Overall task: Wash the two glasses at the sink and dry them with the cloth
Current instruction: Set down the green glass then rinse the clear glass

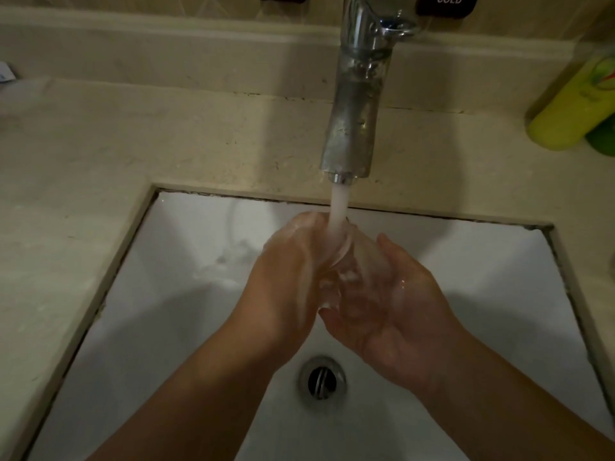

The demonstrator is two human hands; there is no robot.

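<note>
A clear glass [346, 267] is held between both hands over the white sink [186, 294], tilted with its mouth up toward the tap. Water runs from the chrome tap [357, 104] straight into the glass. My left hand [286, 281] wraps the glass from the left, fingers curled over its rim. My right hand [396, 304] cups it from below and the right, palm up and wet. Only this one glass is visible, and no cloth is in sight.
The drain [322, 377] lies below my wrists in the basin. A beige stone counter [133, 138] surrounds the sink. A yellow-green bottle [572, 104] stands at the back right. A black knob marked COLD [447, 3] is on the wall.
</note>
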